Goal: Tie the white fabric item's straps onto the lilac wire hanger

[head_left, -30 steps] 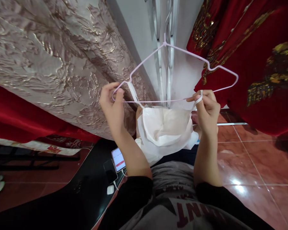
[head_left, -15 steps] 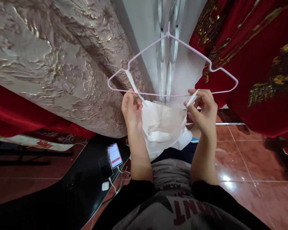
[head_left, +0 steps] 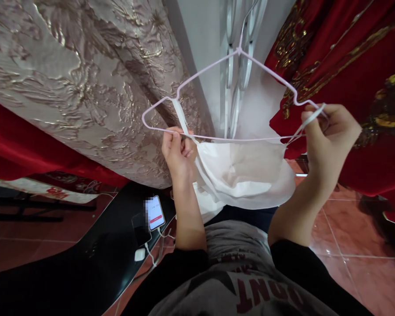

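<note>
A pale pink wire hanger point(head_left: 213, 66) hangs in front of me by its hook. A white garment point(head_left: 246, 171) with thin straps droops under its bottom bar. One strap point(head_left: 180, 115) is looped over the hanger's left shoulder. My left hand point(head_left: 177, 151) pinches the bottom bar and the garment's left top edge. My right hand point(head_left: 329, 136) is closed on the other strap point(head_left: 311, 117), stretched out at the hanger's right tip.
A brocade beige cloth point(head_left: 85, 83) hangs at left, red gold-embroidered fabric point(head_left: 355, 66) at right. A phone point(head_left: 155, 212) on a cable lies on a black glossy surface point(head_left: 85, 267) below left. Red floor tiles point(head_left: 349, 245) show at right.
My right hand has carried its strap right and up, from under the bar to the hanger's right tip, spreading the garment. My left hand moved earlier from the hanger's left tip to the bar.
</note>
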Available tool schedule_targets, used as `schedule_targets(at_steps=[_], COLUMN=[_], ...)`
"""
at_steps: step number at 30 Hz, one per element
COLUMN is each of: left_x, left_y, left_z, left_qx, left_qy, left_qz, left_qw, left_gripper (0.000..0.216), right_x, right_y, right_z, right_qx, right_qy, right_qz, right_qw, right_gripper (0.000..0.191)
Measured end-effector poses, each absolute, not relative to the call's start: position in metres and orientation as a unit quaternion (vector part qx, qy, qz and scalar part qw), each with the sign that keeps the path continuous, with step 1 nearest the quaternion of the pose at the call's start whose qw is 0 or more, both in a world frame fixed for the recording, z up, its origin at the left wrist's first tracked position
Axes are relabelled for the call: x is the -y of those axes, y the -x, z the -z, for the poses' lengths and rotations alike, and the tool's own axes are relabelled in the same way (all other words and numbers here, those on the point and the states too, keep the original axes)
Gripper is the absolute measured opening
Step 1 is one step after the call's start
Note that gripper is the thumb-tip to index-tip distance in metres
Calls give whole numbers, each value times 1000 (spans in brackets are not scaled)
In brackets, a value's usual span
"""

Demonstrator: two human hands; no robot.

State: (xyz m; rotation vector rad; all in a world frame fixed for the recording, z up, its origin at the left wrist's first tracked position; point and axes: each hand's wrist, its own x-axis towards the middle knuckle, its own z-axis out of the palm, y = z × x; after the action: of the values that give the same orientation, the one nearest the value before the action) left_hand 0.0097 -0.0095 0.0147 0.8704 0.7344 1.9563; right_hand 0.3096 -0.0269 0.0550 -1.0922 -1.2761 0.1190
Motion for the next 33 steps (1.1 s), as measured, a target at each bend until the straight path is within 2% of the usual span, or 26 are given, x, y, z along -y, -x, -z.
schedule_targets(at_steps=[1, 3, 6, 11, 13, 15, 18, 20, 21, 23, 25, 27, 30, 33], left_x=[10, 11, 13, 13, 14, 16, 18, 17, 17, 16, 16, 18, 26, 37], left_y=[-10, -10, -8, -7, -8, -9, -8, -6, -5, -3, -1, 1, 7, 16], left_z=[-15, -15, -17, -18, -19, -19, -19, -18, -18, -17, -17, -17, -21, -27], left_qx=[-279, -262, -296, -338, -325, -317, -326, -335, -337, -338, -338, -345, -381, -409], left_qy=[-350, -356, -362, -361, -363, -366, -372, -371, -370, -370, -376, -392, -478, -565], left_qz=[-787, -791, -778, -768, -774, -776, -767, -759, -757, -757, -759, -750, -659, -551], left_qw=[424, 423, 420, 406, 405, 404, 409, 417, 420, 420, 411, 405, 438, 459], left_gripper=[25, 25, 31, 36, 36, 36, 36, 35, 34, 33, 33, 32, 33, 31], right_x=[30, 35, 40, 35, 33, 33, 41, 50, 54, 59, 59, 55, 52, 53], right_y=[-303, -295, -291, -287, -280, -271, -255, -245, -240, -235, -233, -233, -234, -233], right_z=[-66, -81, -88, -90, -91, -86, -63, -41, -30, -12, -5, -6, -13, -16], right_qx=[582, 608, 615, 647, 670, 677, 598, 551, 566, 626, 661, 656, 618, 580], right_qy=[502, 536, 553, 565, 554, 511, 398, 373, 389, 429, 456, 472, 474, 489], right_qz=[-44, -8, 48, 21, 18, 35, 65, 2, -70, -215, -293, -300, -278, -262], right_qw=[638, 586, 560, 511, 494, 529, 692, 747, 724, 615, 519, 507, 562, 597], right_gripper=[4, 11, 20, 27, 36, 42, 36, 33, 38, 58, 69, 57, 30, 22])
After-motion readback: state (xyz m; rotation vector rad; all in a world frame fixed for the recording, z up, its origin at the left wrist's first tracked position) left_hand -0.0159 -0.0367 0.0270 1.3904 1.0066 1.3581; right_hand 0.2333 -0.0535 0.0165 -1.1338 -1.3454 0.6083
